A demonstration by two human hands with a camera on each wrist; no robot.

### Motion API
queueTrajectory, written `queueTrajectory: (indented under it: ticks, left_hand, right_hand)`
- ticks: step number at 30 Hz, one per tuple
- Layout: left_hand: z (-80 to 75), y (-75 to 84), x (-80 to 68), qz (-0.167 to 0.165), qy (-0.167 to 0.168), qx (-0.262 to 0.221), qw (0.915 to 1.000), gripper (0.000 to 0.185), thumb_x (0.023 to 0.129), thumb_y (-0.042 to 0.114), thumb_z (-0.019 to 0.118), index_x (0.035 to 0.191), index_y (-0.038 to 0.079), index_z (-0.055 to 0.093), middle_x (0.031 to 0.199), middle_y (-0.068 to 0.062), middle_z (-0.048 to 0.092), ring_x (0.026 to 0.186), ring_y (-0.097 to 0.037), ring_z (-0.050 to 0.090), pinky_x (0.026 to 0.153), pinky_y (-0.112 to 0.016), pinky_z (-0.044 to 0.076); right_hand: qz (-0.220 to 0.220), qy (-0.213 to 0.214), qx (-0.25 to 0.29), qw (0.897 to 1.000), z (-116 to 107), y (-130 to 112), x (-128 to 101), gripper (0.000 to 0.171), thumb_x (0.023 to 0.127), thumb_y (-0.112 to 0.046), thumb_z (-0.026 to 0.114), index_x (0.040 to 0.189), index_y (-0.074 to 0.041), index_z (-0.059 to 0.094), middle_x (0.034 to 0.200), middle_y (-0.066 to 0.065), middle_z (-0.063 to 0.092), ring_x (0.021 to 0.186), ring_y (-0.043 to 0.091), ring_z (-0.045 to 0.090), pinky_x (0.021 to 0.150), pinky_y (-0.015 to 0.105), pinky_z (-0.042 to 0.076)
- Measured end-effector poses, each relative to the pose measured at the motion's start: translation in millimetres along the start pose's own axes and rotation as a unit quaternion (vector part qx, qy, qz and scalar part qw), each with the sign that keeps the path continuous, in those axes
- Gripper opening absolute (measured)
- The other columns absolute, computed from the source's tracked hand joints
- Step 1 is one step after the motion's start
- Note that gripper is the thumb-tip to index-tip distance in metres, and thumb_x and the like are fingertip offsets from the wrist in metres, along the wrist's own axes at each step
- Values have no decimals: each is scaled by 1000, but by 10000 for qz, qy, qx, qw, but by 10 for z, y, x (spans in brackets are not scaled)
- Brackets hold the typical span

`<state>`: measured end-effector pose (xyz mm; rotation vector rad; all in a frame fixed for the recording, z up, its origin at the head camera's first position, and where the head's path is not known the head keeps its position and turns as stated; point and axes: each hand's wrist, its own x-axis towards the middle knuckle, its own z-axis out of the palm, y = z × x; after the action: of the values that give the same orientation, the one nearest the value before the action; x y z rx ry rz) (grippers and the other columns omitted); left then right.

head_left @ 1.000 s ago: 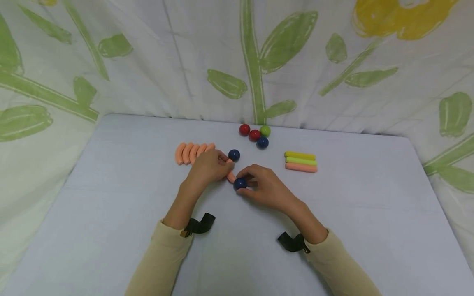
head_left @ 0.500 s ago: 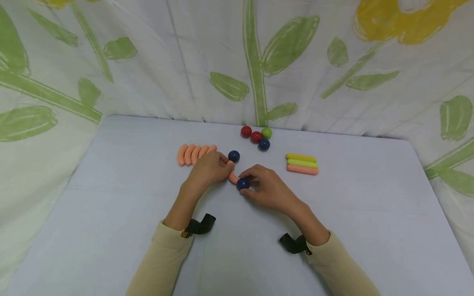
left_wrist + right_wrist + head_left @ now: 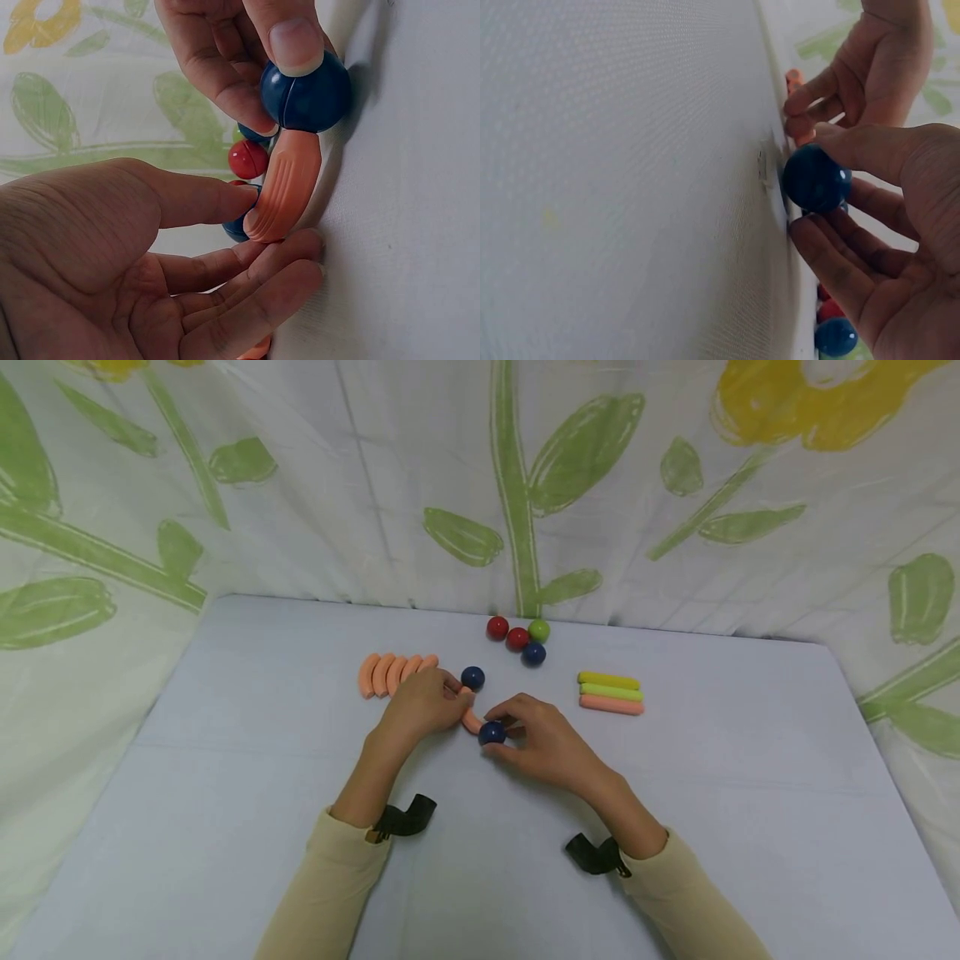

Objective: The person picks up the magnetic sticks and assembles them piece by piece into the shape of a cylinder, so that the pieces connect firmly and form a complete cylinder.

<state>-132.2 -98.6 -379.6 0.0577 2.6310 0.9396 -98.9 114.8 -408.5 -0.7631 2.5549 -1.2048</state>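
Near the middle of the desk [image 3: 225, 793], the left hand [image 3: 423, 702] is pinching one end of a curved orange piece [image 3: 471, 720] between thumb and fingertips. The right hand [image 3: 543, 739] is gripping a dark blue ball [image 3: 492, 732] against the piece's other end. Both are looking light, hard and smooth; the ball is likely rolling if released, so taking the ribbed piece by its sides is seeming safest. Open desk is lying toward the near edge and both side edges.

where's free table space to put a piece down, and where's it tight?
Free: the table left of the left hand, the right side beyond the three sticks, and the near strip beside the sleeves. Tight: the centre, where both hands, the curved orange pieces and the ball cluster crowd together.
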Motion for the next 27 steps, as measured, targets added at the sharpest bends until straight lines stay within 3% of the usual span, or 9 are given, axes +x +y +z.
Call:
queueTrajectory:
  ticks: [27]
  left_hand:
    - [28,-47,13,-2,82,128,9999,35,100,30,66,115,1,78,116,-13,79,106,-29,71,92,-45,58]
  right_hand:
    - [-238,5,-23,9997,1,21,0,34,91,-15,85,121,-7,73,117,6,74,106,17,73,96,35,63]
